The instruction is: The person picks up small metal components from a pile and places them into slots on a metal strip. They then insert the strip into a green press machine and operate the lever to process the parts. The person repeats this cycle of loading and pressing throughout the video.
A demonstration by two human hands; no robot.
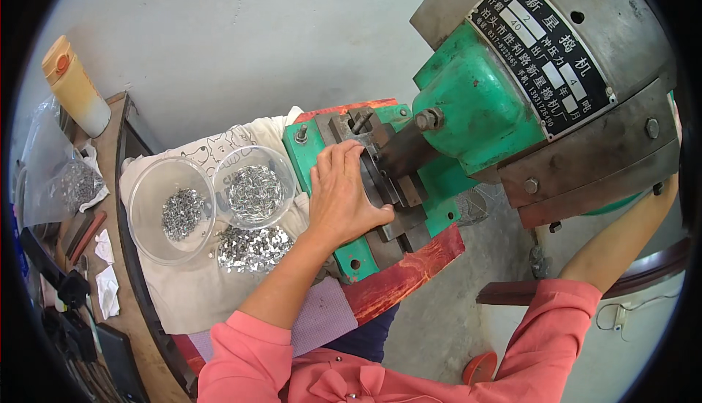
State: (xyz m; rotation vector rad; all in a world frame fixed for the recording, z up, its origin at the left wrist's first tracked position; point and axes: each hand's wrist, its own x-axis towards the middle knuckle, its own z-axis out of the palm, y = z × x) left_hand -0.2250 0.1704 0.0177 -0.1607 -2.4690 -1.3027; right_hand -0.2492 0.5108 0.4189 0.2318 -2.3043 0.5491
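Observation:
My left hand [340, 202] lies across the steel die block [375, 176] of a green bench press [475, 85]. Its thumb and fingers are spread wide apart, touching the tooling, and some fingertips are hidden. Right above the die sits the dark round ram [404, 151]. My right forearm [621, 249] reaches up along the machine's right side, where the press head hides the hand. Left of the press are two clear plastic tubs, the larger one [134, 217] with small metal pieces, the other [290, 173] with thin bent metal pieces. A loose pile of shiny flat metal pieces [252, 249] lies beside them.
The press stands on a red-painted board [409, 268]. A beige cloth [172, 304] lies under the tubs. Along the left, a wooden table [139, 330] bears a yellow-and-white bottle [77, 92], a plastic bag [44, 165] and tools. A red bowl [479, 368] is on the floor.

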